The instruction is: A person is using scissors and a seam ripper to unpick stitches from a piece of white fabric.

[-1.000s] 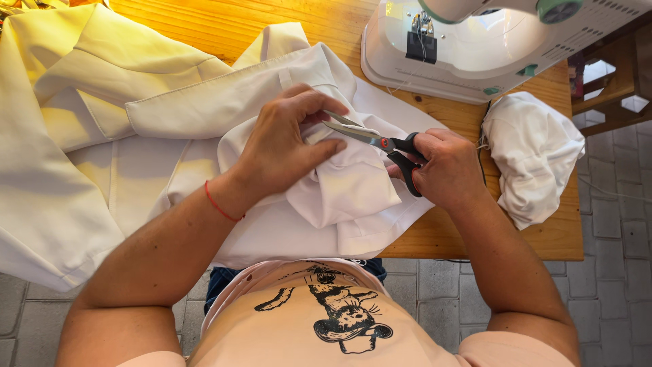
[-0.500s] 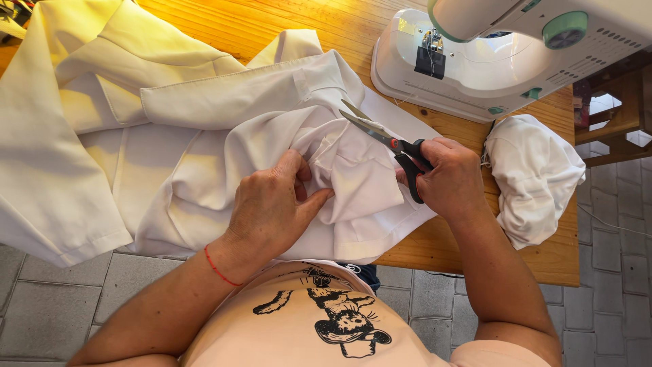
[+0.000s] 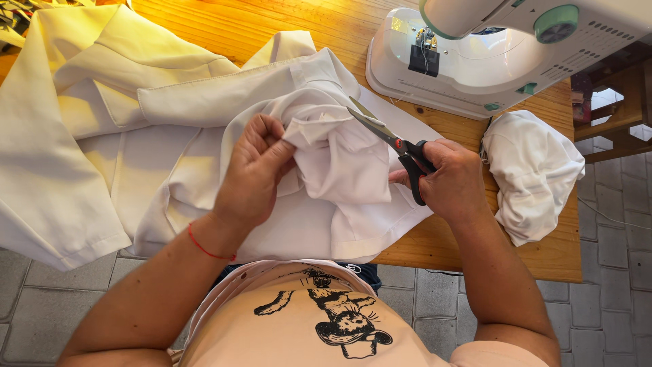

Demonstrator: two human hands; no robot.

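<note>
My left hand pinches a raised fold of the white garment that lies spread over the wooden table. My right hand grips black-handled scissors by the loops. Their blades are slightly apart and point up and left, resting against the bunched cloth just right of my left fingers. A thin red band circles my left wrist.
A white sewing machine stands at the back right of the table. A bundled white cloth hangs over the table's right edge. Grey paving stones show below and to the right.
My left hand shifted from lying over the cloth to pinching up a fold of it. The scissors stayed in my right hand, their blades now against the lifted cloth.
</note>
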